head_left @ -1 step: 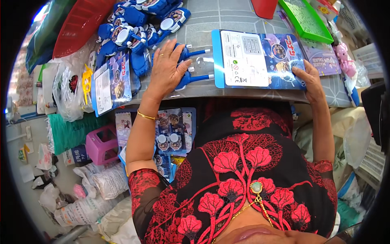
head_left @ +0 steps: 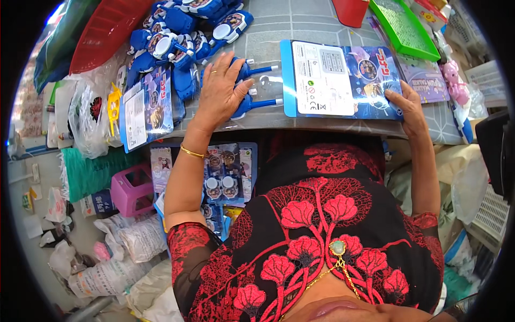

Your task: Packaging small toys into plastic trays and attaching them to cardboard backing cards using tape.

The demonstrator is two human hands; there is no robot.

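My left hand (head_left: pixel 228 88) lies flat with stretched fingers on blue toy walkie-talkies (head_left: pixel 242 106). Their blue antennas with white tips point right, toward the printed card. Clear plastic (head_left: pixel 270 86) shows around the antennas. My right hand (head_left: pixel 410 107) pinches the right edge of a blue printed backing card (head_left: pixel 370 102), thumb on top. That card has a white panel on its left part and lies just right of the antennas. A heap of blue and white toy walkie-talkies (head_left: pixel 185 43) sits beyond my left hand. Another printed card (head_left: pixel 155 102) lies left of my wrist.
On the grey table (head_left: pixel 306 24) stand a red container (head_left: pixel 351 11) and a green tray (head_left: pixel 405 29) at the far right. A pink toy (head_left: pixel 456 83) is at the right edge. Below left are a pink stool (head_left: pixel 131 190), packaged toys (head_left: pixel 230 166) and plastic sacks (head_left: pixel 107 276).
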